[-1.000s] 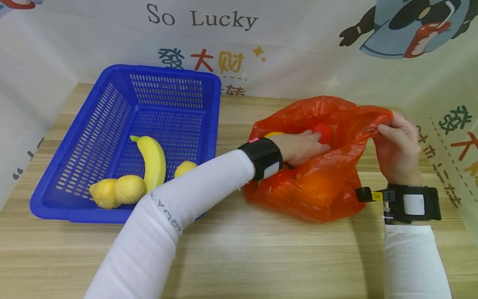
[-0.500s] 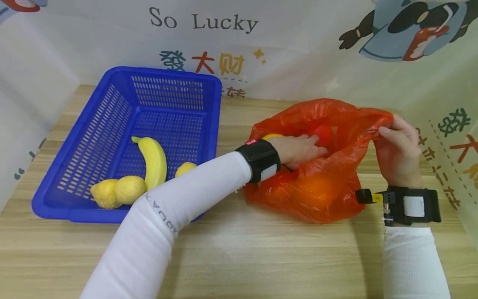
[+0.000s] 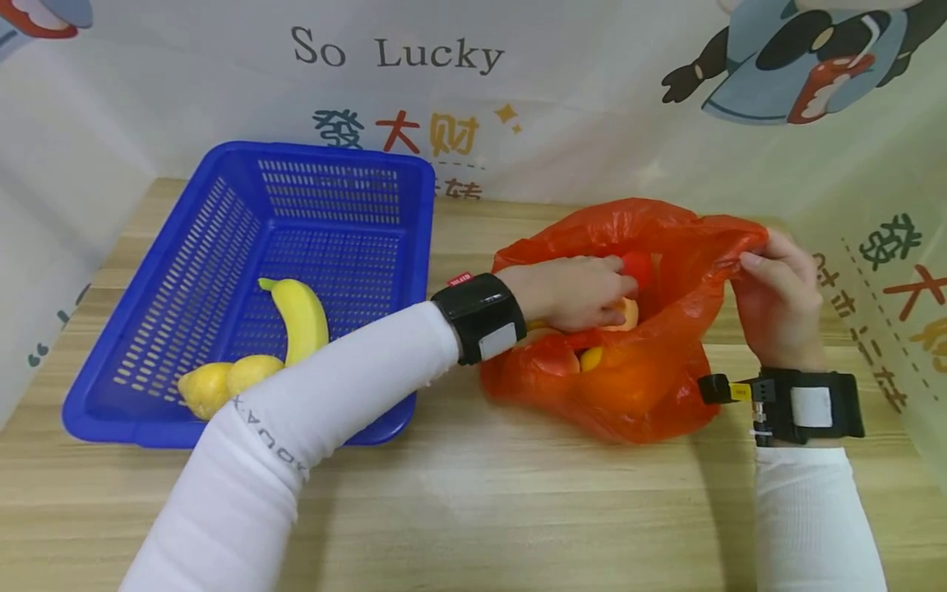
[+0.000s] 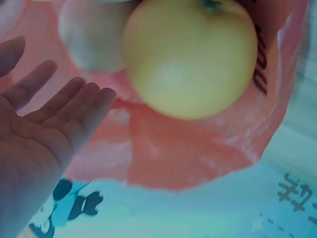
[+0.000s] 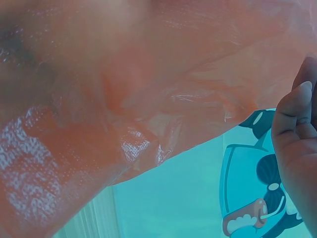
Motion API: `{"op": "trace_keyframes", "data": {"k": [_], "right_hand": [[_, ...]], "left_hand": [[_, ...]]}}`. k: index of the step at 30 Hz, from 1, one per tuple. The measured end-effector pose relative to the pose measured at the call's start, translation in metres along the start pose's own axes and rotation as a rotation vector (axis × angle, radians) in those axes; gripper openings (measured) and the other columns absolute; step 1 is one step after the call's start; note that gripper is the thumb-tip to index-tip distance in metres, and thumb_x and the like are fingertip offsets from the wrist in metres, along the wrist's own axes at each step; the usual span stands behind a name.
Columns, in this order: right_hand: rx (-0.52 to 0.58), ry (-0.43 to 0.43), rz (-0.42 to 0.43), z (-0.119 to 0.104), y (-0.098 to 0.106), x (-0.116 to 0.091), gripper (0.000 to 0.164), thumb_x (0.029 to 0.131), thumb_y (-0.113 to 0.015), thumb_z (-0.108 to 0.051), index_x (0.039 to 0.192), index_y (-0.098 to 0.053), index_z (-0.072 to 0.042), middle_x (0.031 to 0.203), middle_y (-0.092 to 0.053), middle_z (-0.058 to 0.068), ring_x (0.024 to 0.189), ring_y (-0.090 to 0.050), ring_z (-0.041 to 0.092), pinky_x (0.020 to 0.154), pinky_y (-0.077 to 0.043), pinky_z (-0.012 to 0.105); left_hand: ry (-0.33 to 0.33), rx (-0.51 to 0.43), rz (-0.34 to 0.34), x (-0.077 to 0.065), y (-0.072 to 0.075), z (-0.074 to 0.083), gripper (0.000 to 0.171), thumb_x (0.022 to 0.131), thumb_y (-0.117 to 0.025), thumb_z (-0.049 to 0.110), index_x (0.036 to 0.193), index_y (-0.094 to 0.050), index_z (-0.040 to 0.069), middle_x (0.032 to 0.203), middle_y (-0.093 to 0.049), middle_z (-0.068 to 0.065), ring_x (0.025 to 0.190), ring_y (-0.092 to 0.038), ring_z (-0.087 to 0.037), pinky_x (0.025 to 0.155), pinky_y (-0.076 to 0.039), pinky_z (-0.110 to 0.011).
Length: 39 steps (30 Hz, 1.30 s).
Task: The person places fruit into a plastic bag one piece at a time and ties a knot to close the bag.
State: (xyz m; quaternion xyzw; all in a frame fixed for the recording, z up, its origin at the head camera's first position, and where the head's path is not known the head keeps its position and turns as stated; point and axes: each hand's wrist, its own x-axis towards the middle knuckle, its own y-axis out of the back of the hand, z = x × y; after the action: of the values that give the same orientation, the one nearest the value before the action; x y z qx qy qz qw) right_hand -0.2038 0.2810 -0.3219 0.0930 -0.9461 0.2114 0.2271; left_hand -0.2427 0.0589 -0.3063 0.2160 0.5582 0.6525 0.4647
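A red plastic bag [image 3: 629,220] of fruit stands on the wooden table. My right hand [image 3: 784,300] pinches its right rim between thumb and fingers. Inside the bag's mouth, my left hand [image 3: 580,292] reaches in from the left, palm down. Its fingers look extended and hold nothing in the left wrist view. By its fingertips are a bright red thing [image 3: 638,269] and a peach-coloured fruit [image 3: 629,314]. Lower in the bag lie a reddish fruit [image 3: 556,355] and a small yellow one [image 3: 591,358]. A large round fruit [image 4: 190,59] with a green stem shows close up beside the left hand.
On the left stands a blue plastic basket [image 3: 425,214] with a banana [image 3: 302,321] and yellow lemon-like fruits [image 3: 207,390] near its front. My left forearm crosses over the basket's front right corner. A printed white curtain [image 3: 577,140] hangs behind the table.
My left hand has drawn slightly left, uncovering the peach-coloured, reddish and small yellow fruits. The left forearm now hides the basket's right-hand yellow fruit. My right hand keeps its hold on the bag.
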Motion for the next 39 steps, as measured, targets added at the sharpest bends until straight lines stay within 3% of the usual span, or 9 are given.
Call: {"op": "trace_keyframes", "data": {"k": [6, 12, 20, 26, 32, 39], "right_hand": [[-0.017, 0.006, -0.003, -0.001, 0.000, 0.002, 0.029, 0.091, -0.039, 0.006, 0.097, -0.067, 0.013, 0.089, -0.069, 0.013, 0.081, -0.060, 0.023, 0.081, -0.052, 0.029], [0.031, 0.000, 0.002, -0.001, 0.000, 0.000, 0.029, 0.090, -0.038, 0.009, 0.095, -0.066, 0.013, 0.086, -0.068, 0.013, 0.079, -0.061, 0.022, 0.079, -0.053, 0.029], [0.033, 0.005, -0.002, 0.000, 0.000, -0.001, 0.029, 0.090, -0.037, 0.009, 0.095, -0.066, 0.014, 0.087, -0.068, 0.014, 0.079, -0.061, 0.022, 0.079, -0.053, 0.029], [0.010, 0.007, -0.008, 0.001, -0.001, 0.000, 0.030, 0.090, -0.038, 0.007, 0.096, -0.066, 0.014, 0.089, -0.068, 0.014, 0.080, -0.061, 0.022, 0.080, -0.053, 0.030], [0.017, -0.001, -0.017, 0.000, -0.001, 0.002, 0.030, 0.091, -0.038, 0.007, 0.097, -0.066, 0.014, 0.088, -0.069, 0.014, 0.080, -0.061, 0.023, 0.080, -0.053, 0.030], [0.004, -0.006, -0.022, 0.000, -0.001, 0.001, 0.031, 0.091, -0.037, 0.006, 0.099, -0.066, 0.014, 0.088, -0.070, 0.014, 0.080, -0.061, 0.023, 0.080, -0.053, 0.030]], "left_hand": [[0.024, -0.045, 0.080, -0.027, 0.017, -0.001, 0.035, 0.103, -0.050, 0.027, 0.134, -0.056, 0.012, 0.127, -0.059, -0.004, 0.114, -0.052, -0.017, 0.104, -0.044, -0.027], [0.086, -0.096, 0.159, -0.056, 0.022, -0.013, 0.030, 0.102, -0.049, 0.019, 0.128, -0.059, 0.007, 0.127, -0.061, -0.009, 0.113, -0.056, -0.021, 0.103, -0.046, -0.031], [0.363, -0.046, 0.214, -0.108, 0.030, -0.041, 0.035, 0.101, -0.051, 0.025, 0.132, -0.058, 0.011, 0.134, -0.058, -0.009, 0.117, -0.056, -0.026, 0.100, -0.050, -0.042], [0.527, -0.002, 0.240, -0.153, 0.030, -0.067, 0.036, 0.099, -0.048, 0.022, 0.130, -0.058, 0.007, 0.130, -0.058, -0.016, 0.115, -0.057, -0.034, 0.093, -0.050, -0.053], [0.656, 0.016, 0.129, -0.186, 0.030, -0.095, 0.042, 0.091, -0.049, 0.016, 0.129, -0.058, 0.003, 0.134, -0.057, -0.023, 0.120, -0.056, -0.041, 0.091, -0.050, -0.059], [0.813, -0.043, -0.140, -0.212, 0.009, -0.119, 0.043, 0.088, -0.059, 0.031, 0.121, -0.061, 0.003, 0.118, -0.063, -0.020, 0.102, -0.059, -0.037, 0.081, -0.050, -0.054]]}}
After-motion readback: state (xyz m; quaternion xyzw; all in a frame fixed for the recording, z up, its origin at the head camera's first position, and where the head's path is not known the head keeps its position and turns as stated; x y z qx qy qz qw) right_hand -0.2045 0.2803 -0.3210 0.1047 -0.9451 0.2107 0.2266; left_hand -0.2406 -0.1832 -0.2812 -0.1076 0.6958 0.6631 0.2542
